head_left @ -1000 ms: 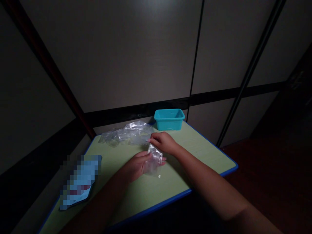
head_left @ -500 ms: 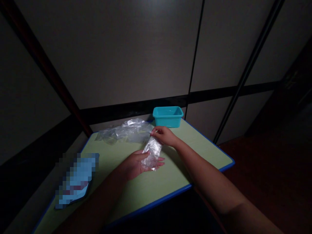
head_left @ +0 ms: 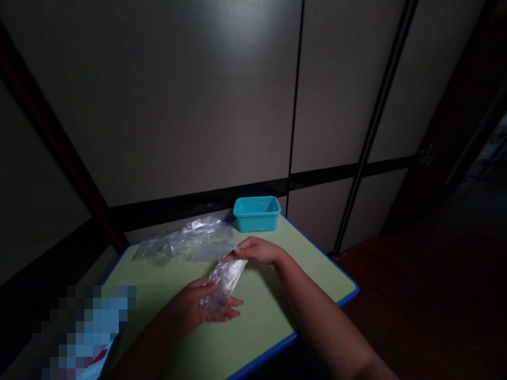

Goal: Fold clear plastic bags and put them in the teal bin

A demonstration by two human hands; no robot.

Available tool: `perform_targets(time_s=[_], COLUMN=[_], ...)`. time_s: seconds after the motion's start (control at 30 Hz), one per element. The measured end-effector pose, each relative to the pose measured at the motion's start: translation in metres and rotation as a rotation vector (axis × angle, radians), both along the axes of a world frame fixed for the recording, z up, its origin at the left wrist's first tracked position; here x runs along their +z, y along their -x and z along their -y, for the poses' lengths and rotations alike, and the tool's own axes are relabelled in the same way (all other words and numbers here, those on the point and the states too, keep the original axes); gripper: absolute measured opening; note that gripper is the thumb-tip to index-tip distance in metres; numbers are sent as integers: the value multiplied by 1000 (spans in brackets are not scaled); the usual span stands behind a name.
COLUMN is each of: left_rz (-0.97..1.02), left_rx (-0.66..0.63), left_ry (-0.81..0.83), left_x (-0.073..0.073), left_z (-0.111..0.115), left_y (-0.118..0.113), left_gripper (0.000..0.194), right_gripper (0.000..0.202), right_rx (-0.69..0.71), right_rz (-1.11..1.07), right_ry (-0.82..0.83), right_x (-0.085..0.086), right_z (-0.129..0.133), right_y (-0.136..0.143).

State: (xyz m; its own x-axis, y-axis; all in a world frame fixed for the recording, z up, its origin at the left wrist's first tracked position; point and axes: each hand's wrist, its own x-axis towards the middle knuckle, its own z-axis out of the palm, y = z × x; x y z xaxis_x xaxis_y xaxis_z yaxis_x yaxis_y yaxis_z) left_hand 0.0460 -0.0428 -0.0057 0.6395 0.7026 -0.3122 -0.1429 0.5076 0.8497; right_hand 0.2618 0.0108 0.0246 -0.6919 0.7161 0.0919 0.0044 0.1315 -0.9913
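A folded clear plastic bag [head_left: 226, 275] is held between my two hands above the table. My left hand [head_left: 198, 305] supports its lower end, thumb on top and fingers beneath. At the upper end, my right hand [head_left: 253, 250] pinches the bag's edge between thumb and fingers. Behind them, a crumpled heap of clear plastic bags [head_left: 186, 240] lies along the back of the table. Whether anything is inside the held bag cannot be made out.
A turquoise plastic basket [head_left: 258, 221] stands at the table's back edge. The light green table [head_left: 269, 316] has a blue rim. A blurred-out blue item [head_left: 99, 327] lies at the left. Wardrobe panels [head_left: 198, 105] rise directly behind the table.
The whole view has shifted, so the table and basket appear lower and further left. Both hands keep hold of the plastic bag, which now looks narrower and more slanted.
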Motion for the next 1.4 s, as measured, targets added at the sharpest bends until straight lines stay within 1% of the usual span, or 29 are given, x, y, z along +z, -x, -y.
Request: perform_targets(time_s=[0.1, 0.17, 0.27, 0.3, 0.37, 0.4, 0.43, 0.47, 0.53, 0.6, 0.67, 0.7, 0.77, 0.87, 0.93, 0.97, 1.03, 1.1, 1.17, 1.3, 1.4], left_rz=[-19, -47, -111, -153, -282, -378, -457, -525, -634, -734, -870, -900, -938, -981, -1002, -1004, -996, -983, -971, -962, -957], left_rx=[3, 5, 5, 18, 105, 154, 218, 264, 344, 381, 427, 436, 435, 372, 316, 297, 274, 265, 266, 283, 306], left_ry=[-2, -5, -60, -100, -193, -216, -274, -357, -520, -598, -650, -664, -669, -635, -600, -589, -578, -572, -568, -548, -513], left_x=[-2, 0, 7, 11, 22, 29, 35, 41, 52, 60, 64, 66, 66, 65, 65, 65, 66, 67, 68, 67, 67], left_z=[-2, -3, -5, -8, -17, -25, -33, -43, -66, -91, -117, -131, -157, -187, -198, -201, -201, -195, -184, -153, -124], left_y=[-1, 0, 4, 6, 10, 11, 11, 9, 0, -16, -37, -48, -69, -94, -103, -106, -110, -111, -110, -106, -97], left_gripper=[36, 41, 44, 44, 43, 43, 43, 42, 38, 35, 35, 35, 36, 37, 35, 31, 22, 13, 9, 21, 36], right_gripper=[62, 65, 60, 57, 55, 56, 56, 55, 53, 51, 49, 49, 49, 53, 56, 56, 51, 45, 42, 42, 42], right_rx=[57, 28, -94, -145, -221, -251, -272, -303, -380, -459, -525, -559, -677, -953, -1039, -1057, -1083, -1120, -1185, -1335, -1425], right_rz=[18, 30, 4, -14, -46, -73, -92, -106, -142, -192, -337, -399, -468, -438, -378, -354, -338, -355, -380, -541, -678], right_ry=[100, 99, -17, -89, -193, -210, -218, -207, -150, -27, 128, 198, 291, 302, 301, 287, 189, 87, 50, 99, 90], right_x=[0, 3, 14, 19, 27, 29, 28, 26, 13, -6, -25, -32, -42, -46, -46, -46, -46, -48, -49, -51, -49], right_z=[-1, -1, 5, 10, 23, 31, 39, 47, 60, 68, 71, 71, 69, 65, 63, 62, 62, 62, 62, 63, 64], right_y=[0, -3, -18, -26, -46, -56, -67, -78, -96, -108, -114, -115, -114, -111, -110, -110, -112, -114, -118, -123, -125])
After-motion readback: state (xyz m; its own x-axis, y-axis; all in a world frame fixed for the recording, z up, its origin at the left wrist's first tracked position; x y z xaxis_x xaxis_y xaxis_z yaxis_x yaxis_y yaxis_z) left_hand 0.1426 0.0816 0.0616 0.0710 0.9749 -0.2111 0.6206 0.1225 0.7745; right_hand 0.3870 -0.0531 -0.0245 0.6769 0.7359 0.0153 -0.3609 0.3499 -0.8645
